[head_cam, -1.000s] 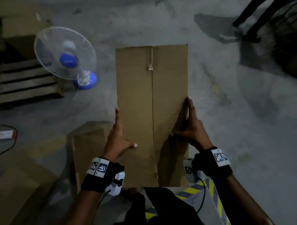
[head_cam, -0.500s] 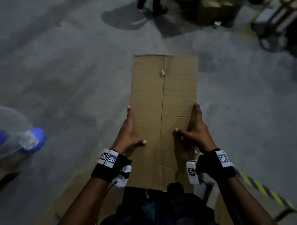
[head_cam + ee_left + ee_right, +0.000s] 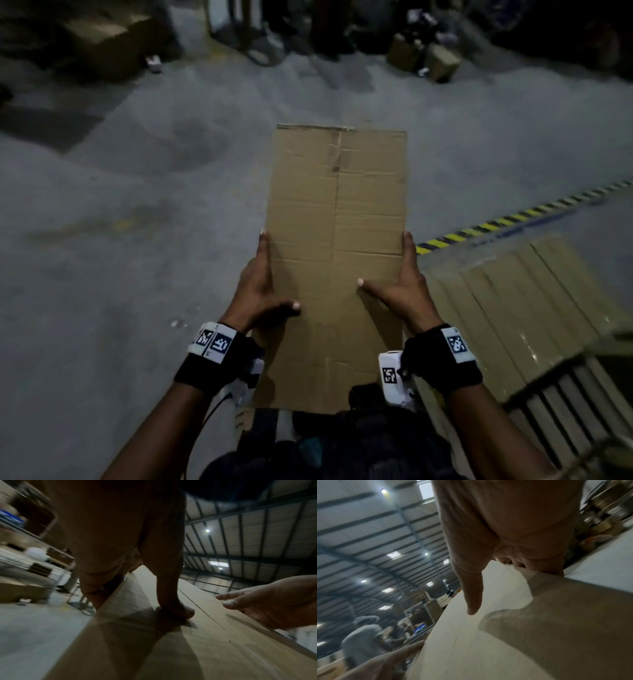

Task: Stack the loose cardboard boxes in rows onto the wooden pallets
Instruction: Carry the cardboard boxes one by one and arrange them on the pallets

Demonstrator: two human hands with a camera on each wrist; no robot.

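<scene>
You are carrying the cardboard box point(image 3: 337, 260) flat between your hands: your left hand point(image 3: 257, 294) is gripping its left edge, your right hand point(image 3: 404, 291) its right edge, thumbs lying on top.

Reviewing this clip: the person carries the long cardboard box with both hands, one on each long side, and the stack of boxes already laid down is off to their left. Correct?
Not quite. The stack of boxes lies to the person's right, beside the striped floor tape, as the head view shows. The rest holds: left hand and right hand grip the cardboard box by its long sides.

Left hand point(image 3: 258, 287) and right hand point(image 3: 406, 284) extended forward; fingers along opposite edges, thumbs splayed inward.
</scene>
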